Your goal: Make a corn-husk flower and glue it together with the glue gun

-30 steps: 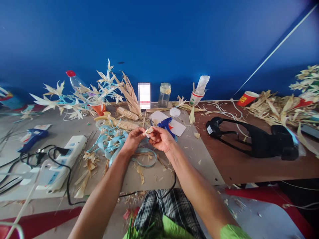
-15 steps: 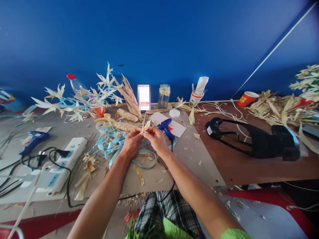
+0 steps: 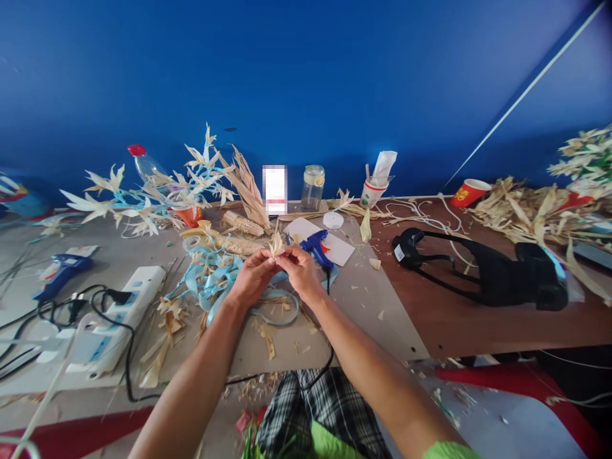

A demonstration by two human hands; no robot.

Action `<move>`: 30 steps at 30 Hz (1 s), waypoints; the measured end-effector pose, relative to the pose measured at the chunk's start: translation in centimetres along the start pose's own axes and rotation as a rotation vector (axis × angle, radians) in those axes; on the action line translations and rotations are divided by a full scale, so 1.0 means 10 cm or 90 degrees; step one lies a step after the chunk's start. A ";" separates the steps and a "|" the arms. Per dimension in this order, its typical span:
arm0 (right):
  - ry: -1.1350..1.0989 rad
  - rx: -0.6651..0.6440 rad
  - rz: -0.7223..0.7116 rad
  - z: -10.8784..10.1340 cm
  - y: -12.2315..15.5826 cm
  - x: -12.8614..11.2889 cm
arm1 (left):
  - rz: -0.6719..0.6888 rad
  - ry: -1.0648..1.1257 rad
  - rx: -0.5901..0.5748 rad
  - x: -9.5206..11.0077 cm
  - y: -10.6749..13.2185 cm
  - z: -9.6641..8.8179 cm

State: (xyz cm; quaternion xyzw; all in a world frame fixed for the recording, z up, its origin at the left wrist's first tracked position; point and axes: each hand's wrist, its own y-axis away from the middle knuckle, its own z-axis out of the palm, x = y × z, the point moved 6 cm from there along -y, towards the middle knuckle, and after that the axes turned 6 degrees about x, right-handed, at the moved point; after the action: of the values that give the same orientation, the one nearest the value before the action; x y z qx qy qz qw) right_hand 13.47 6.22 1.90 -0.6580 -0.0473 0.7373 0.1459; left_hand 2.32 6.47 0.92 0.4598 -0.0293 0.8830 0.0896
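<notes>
Between my two hands a small pale corn husk flower (image 3: 276,245) stands with its pointed petals upward. My left hand (image 3: 255,274) pinches its base from one side, and the fingertips of my right hand (image 3: 301,271) close on it from the other. The fingers hide the bottom of the flower. Close to my right hand lies a blue glue gun (image 3: 317,248) on a white sheet (image 3: 342,250). Left of my left hand is a tangle of light blue ribbon (image 3: 210,274). Stripped corncobs (image 3: 243,223) rest just behind.
Husk flowers on blue stems (image 3: 143,191) spread at the back left. A power strip (image 3: 129,319) and a second glue gun (image 3: 62,274) with cables lie left. On the right are a black strapped headset (image 3: 497,271), a red cup (image 3: 471,192) and a husk pile (image 3: 511,207).
The husk piece between my fingers has turned, and its petals now point up and fan out. My hands stay together in nearly the same place; the view has shifted slightly.
</notes>
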 end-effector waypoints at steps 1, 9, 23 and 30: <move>0.010 -0.004 -0.015 0.00 0.00 -0.02 | -0.004 0.000 -0.005 0.00 0.00 0.00; 0.075 0.052 0.027 -0.05 0.01 -0.01 | -0.008 -0.051 0.010 -0.08 -0.05 -0.08; -0.275 -0.005 0.289 0.05 0.02 0.18 | 0.085 -0.215 0.039 -0.06 -0.11 -0.20; -0.250 0.018 0.287 0.02 0.00 0.22 | 0.157 -0.334 0.047 -0.02 -0.12 -0.25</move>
State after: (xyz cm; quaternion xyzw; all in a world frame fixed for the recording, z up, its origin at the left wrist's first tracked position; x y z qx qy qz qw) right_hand 13.12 6.82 -0.16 -0.4943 0.0828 0.8650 -0.0245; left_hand 0.69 7.99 -0.73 0.6684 -0.0749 0.7386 -0.0462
